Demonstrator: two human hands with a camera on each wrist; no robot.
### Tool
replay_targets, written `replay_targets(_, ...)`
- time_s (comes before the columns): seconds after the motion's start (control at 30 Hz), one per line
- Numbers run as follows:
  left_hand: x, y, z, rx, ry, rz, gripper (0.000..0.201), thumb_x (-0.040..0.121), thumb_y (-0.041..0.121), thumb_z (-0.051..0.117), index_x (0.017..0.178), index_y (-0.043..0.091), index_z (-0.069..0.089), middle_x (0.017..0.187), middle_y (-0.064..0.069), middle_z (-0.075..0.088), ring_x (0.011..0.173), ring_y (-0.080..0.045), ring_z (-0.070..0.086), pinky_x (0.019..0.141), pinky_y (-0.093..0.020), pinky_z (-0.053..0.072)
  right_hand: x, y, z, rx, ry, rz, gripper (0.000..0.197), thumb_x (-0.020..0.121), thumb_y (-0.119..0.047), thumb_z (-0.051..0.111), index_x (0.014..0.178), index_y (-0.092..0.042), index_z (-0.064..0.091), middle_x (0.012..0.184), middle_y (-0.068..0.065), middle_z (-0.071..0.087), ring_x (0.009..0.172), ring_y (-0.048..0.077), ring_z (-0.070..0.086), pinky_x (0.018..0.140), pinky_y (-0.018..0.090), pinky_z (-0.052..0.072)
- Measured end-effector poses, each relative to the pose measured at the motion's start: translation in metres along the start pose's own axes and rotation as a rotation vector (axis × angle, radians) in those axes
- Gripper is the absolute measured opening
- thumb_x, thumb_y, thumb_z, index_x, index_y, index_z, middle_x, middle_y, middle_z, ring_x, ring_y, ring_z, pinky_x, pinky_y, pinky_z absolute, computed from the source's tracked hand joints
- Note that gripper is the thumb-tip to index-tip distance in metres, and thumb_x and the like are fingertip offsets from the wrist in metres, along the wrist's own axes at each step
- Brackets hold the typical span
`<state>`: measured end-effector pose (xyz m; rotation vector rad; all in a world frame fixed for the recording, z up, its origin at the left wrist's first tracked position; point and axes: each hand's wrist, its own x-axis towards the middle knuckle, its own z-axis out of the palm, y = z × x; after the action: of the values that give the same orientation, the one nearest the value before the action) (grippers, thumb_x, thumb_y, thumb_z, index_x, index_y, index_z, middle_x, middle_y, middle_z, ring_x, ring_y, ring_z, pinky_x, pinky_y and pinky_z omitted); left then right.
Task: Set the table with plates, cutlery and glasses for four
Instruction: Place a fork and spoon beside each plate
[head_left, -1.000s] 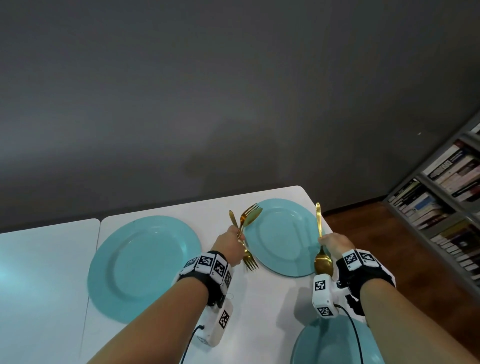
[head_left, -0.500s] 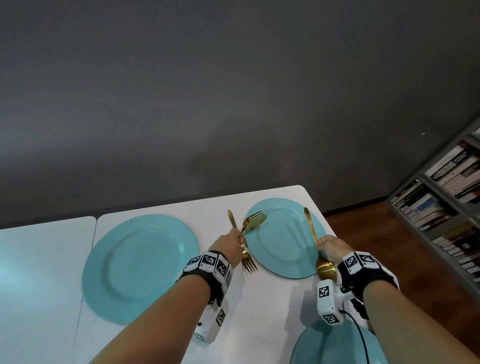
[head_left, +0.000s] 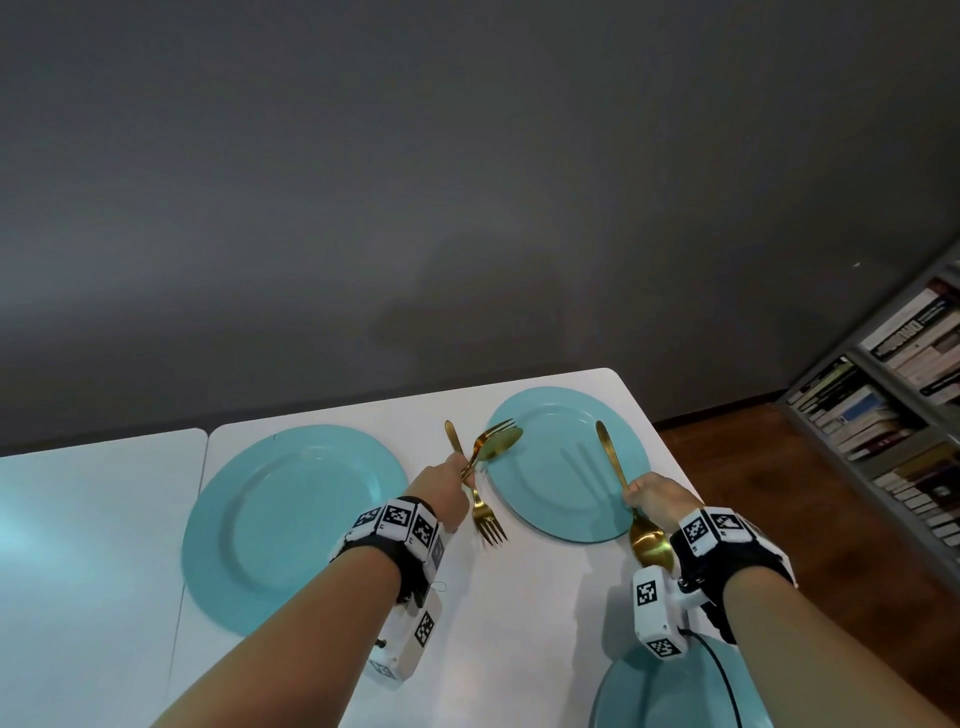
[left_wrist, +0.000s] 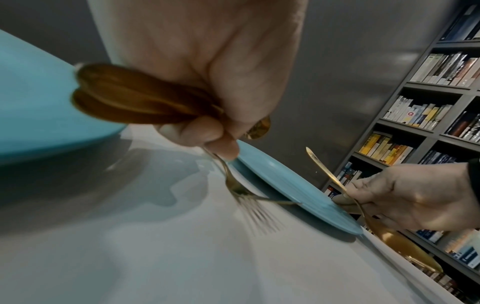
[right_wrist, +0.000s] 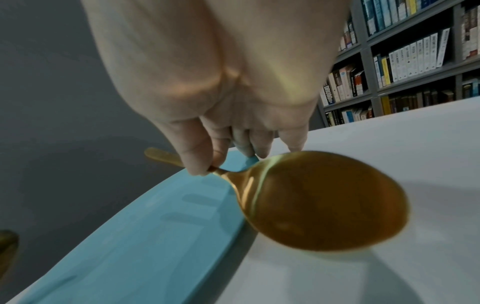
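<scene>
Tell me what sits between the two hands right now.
The far right plate lies between the left hand and the right hand, clearest in the head view.

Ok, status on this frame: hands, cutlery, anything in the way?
Left hand grips a bundle of gold forks and spoons. Right hand grips one gold spoon beside the round teal plate. No obstruction seen.

Three blue plates (head_left: 293, 525) (head_left: 569, 462) (head_left: 670, 691) are laid on the white table (head_left: 530, 613). A second white table (head_left: 78, 545) is set just beside it.
</scene>
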<state>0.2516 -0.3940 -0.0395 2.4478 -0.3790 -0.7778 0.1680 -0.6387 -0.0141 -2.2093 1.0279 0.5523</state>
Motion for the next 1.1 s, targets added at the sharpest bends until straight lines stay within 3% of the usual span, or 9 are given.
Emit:
replay_targets(0.07, 0.0, 0.0, -0.003, -0.023, 0.026, 0.015, 0.028, 0.093, 0.007, 0.039, 0.12, 0.014, 0.045, 0.108, -0.012, 0.062, 0.087, -0.024, 0.058, 0.083, -0.033, 0.05, -0.001, -0.001, 0.0, 0.008, 0.001, -0.002, 0.03, 0.095, -0.011, 0.049, 0.068, -0.024, 0.045, 0.089, 0.002, 0.052, 0.093, 0.019, 0.045, 0.082, 0.024, 0.034)
replay_targets(0.17, 0.001, 0.004, -0.007, -0.072, 0.062, 0.064, 0.019, 0.094, 0.008, 0.039, 0.11, 0.016, 0.046, 0.102, -0.012, 0.061, 0.086, -0.025, 0.059, 0.082, -0.032, 0.049, -0.002, -0.004, -0.003, 0.012, 0.054, -0.011, 0.009, 0.095, -0.015, 0.048, 0.089, -0.01, 0.052, 0.101, 0.01, 0.054, 0.093, 0.023, 0.048, 0.081, 0.027, 0.034)
replay_targets(0.3, 0.003, 0.01, -0.006, -0.104, -0.003, 0.113, 0.022, 0.091, 0.003, 0.032, 0.093, 0.022, 0.041, 0.086, -0.009, 0.056, 0.071, -0.024, 0.056, 0.075, -0.035, 0.054, 0.001, -0.007, -0.001, -0.008, 0.037, -0.032, 0.011, 0.096, -0.014, 0.048, 0.087, -0.009, 0.051, 0.097, 0.01, 0.052, 0.092, 0.023, 0.047, 0.081, 0.026, 0.032)
replay_targets(0.43, 0.002, 0.015, 0.0, -0.061, -0.097, 0.099, 0.026, 0.089, 0.0, 0.034, 0.094, 0.024, 0.041, 0.09, -0.009, 0.055, 0.074, -0.024, 0.057, 0.075, -0.034, 0.053, 0.003, -0.009, 0.001, -0.052, 0.014, -0.03, 0.015, 0.096, -0.014, 0.048, 0.082, -0.01, 0.051, 0.097, 0.011, 0.053, 0.091, 0.022, 0.048, 0.08, 0.026, 0.034)
replay_targets(0.67, -0.001, 0.014, 0.0, -0.021, -0.094, 0.098, 0.019, 0.093, 0.006, 0.035, 0.094, 0.023, 0.041, 0.092, -0.007, 0.054, 0.073, -0.022, 0.056, 0.061, -0.026, 0.048, -0.009, -0.01, -0.002, -0.129, -0.02, -0.038, 0.014, 0.099, -0.016, 0.043, 0.099, -0.006, 0.054, 0.103, 0.011, 0.053, 0.095, 0.023, 0.05, 0.078, 0.024, 0.033)
replay_targets(0.77, -0.002, 0.011, 0.001, -0.021, -0.093, 0.097, 0.014, 0.095, 0.01, 0.036, 0.093, 0.023, 0.042, 0.093, -0.008, 0.056, 0.072, -0.021, 0.057, 0.056, -0.022, 0.049, -0.01, -0.011, -0.004, -0.137, -0.037, -0.025, 0.017, 0.099, -0.014, 0.042, 0.087, -0.011, 0.054, 0.105, 0.01, 0.052, 0.098, 0.022, 0.05, 0.079, 0.022, 0.034)
replay_targets(0.93, -0.007, 0.011, -0.001, -0.038, -0.1, 0.084, 0.019, 0.093, 0.006, 0.034, 0.094, 0.022, 0.044, 0.093, -0.008, 0.055, 0.075, -0.023, 0.058, 0.067, -0.032, 0.055, 0.0, -0.009, -0.006, -0.047, -0.033, -0.04, 0.031, 0.095, -0.009, 0.05, 0.067, -0.024, 0.047, 0.1, 0.004, 0.05, 0.093, 0.015, 0.044, 0.064, 0.018, 0.038)
replay_targets(1.0, -0.008, 0.012, -0.001, -0.038, -0.102, 0.084, 0.017, 0.094, 0.007, 0.034, 0.094, 0.021, 0.043, 0.094, -0.008, 0.055, 0.074, -0.023, 0.058, 0.066, -0.031, 0.056, 0.001, -0.007, -0.005, -0.046, -0.031, -0.049, 0.028, 0.093, -0.01, 0.052, 0.069, -0.023, 0.05, 0.1, 0.005, 0.051, 0.093, 0.016, 0.046, 0.076, 0.024, 0.043)
replay_targets(1.1, -0.011, 0.013, -0.003, -0.071, -0.109, 0.077, 0.02, 0.092, 0.004, 0.032, 0.094, 0.021, 0.044, 0.096, -0.009, 0.054, 0.067, -0.02, 0.057, 0.054, -0.022, 0.05, 0.004, -0.004, -0.01, -0.058, -0.005, -0.031, 0.01, 0.094, -0.013, 0.052, 0.094, -0.008, 0.06, 0.107, 0.012, 0.059, 0.101, 0.023, 0.053, 0.089, 0.03, 0.042)
